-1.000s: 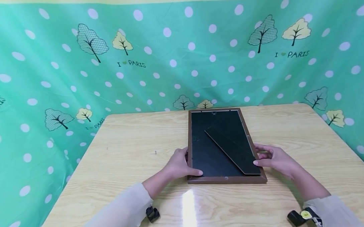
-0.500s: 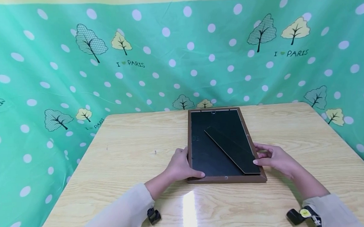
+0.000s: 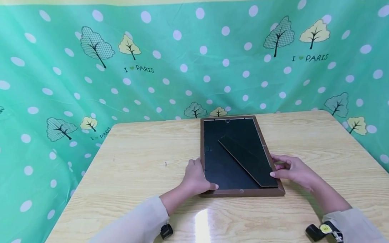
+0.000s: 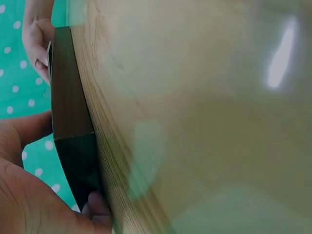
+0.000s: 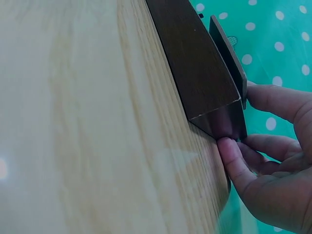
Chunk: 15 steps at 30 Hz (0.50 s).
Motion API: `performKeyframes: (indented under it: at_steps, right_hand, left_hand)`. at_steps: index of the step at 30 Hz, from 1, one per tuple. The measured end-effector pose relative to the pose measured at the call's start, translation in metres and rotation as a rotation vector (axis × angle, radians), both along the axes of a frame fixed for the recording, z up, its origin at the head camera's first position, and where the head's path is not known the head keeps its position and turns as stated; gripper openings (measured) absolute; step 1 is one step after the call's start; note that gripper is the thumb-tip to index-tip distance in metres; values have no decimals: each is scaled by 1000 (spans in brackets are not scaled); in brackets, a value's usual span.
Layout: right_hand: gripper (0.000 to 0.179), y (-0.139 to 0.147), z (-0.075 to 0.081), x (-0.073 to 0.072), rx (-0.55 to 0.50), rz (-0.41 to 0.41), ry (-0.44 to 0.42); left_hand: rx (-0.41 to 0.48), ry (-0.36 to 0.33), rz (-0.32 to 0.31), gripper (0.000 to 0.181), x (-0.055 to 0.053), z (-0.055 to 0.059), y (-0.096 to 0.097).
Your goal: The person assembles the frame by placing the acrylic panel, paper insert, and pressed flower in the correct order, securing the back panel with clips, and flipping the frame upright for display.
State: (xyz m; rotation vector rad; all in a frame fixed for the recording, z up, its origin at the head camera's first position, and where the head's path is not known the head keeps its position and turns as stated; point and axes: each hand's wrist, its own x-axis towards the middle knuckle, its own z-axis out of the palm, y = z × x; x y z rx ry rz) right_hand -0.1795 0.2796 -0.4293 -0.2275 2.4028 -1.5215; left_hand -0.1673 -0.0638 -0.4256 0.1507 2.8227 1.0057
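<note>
Photo frame (image 3: pixel 242 193): front hidden underneath
Backing mark (image 3: pixel 208 149): too small, perhaps lettering
Left hand (image 4: pixel 34 195): cut off, lower left of left wrist view
</note>
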Motion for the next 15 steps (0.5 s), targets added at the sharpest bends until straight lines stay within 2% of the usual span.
performKeyframes:
  at_steps: [3,6,9,12,15]
  right_hand:
    - [76,-1,0,1,10,-5,-4]
    - [78,-3,0,1,12,-5,-16]
    - [80,-4,1,1,18,-13,-25]
    - [80,-4,2,1,17,-13,-18]
    - [78,-4,1,0,1,-7,-16]
  left_hand:
    - [50,-18,-58,106,-5,-1,-9]
    - [133,-44,-114,101,-16,1,-21]
    - [193,-42,-115,95,-36,4,-31]
    - [200,1,-101,93,-59,7,-37]
    - [199,29,-122,83,-80,10,-38]
